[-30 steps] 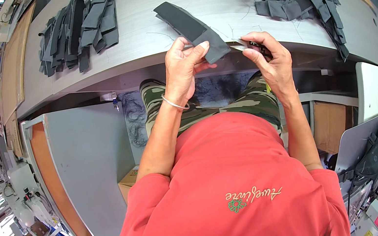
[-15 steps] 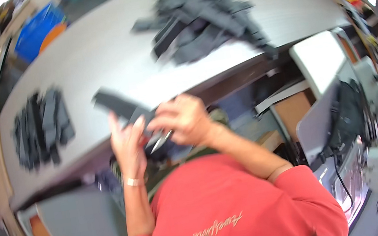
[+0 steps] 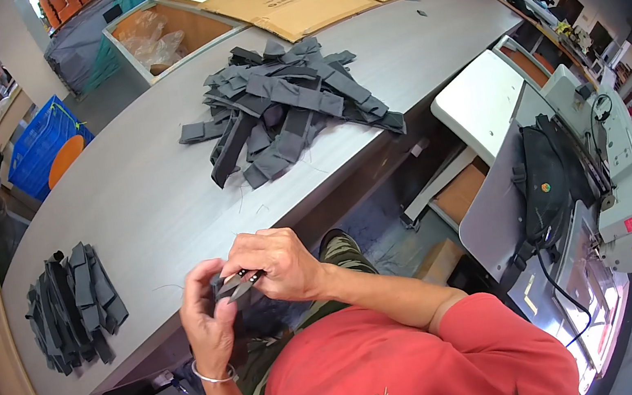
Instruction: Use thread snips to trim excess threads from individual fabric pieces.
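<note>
Beyond the grip, a pale grey table (image 3: pixel 124 186) bears a tangled heap of dark grey fabric strips (image 3: pixel 289 106) and, left of the hands, a smaller bundle (image 3: pixel 73 310). The left hand (image 3: pixel 210 322) curls, its hold unclear, beside the right hand (image 3: pixel 277 263), which clasps metal-bladed snips (image 3: pixel 241 289).

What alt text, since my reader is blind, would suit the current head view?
A person's bare right hand holds small pointed metal snips close to their bare left hand, near the edge of a pale grey table. On it lie a large tangled heap of dark grey fabric strips and, farther left, a smaller, neater bundle.
</note>
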`<state>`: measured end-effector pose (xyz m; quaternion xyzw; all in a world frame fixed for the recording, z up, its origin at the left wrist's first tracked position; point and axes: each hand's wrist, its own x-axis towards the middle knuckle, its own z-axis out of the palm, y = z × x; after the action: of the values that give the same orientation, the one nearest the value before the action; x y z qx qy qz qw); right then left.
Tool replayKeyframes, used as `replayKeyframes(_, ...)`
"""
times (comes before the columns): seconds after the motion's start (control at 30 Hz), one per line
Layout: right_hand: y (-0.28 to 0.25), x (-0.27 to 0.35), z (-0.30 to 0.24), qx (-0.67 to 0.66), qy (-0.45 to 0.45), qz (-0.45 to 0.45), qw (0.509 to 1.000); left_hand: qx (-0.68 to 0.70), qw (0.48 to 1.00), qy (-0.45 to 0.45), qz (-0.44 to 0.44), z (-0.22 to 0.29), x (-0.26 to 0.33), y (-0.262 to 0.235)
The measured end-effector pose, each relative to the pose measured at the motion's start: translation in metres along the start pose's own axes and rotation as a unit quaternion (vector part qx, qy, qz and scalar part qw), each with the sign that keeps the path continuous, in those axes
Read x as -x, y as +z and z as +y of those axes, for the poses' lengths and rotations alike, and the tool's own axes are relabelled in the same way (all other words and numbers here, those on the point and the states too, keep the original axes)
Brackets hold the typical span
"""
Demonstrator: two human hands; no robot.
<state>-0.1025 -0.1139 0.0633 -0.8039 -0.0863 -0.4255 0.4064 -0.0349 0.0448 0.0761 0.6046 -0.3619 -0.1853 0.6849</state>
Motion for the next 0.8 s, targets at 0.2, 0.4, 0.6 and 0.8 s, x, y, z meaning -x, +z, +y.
replayKeyframes(0.2,-0.003,0.008,0.010,0.212,-0.052,-0.093,0.971,0.058,0.988,-0.139,0.021,-0.020,0.010,0.015)
replayKeyframes(0.4,0.005,0.018,0.022,0.203,-0.057,-0.153,0.965,0.045,0.966,-0.254,0.032,-0.027,0.014,0.009)
replayKeyframes(0.6,-0.002,0.017,0.027,0.080,0.020,-0.127,0.988,0.132,0.964,-0.229,0.010,-0.037,0.007,0.008)
replayKeyframes(0.8,-0.011,0.010,0.020,0.057,0.141,-0.150,0.977,0.186,0.953,-0.235,0.029,-0.035,0.011,-0.002)
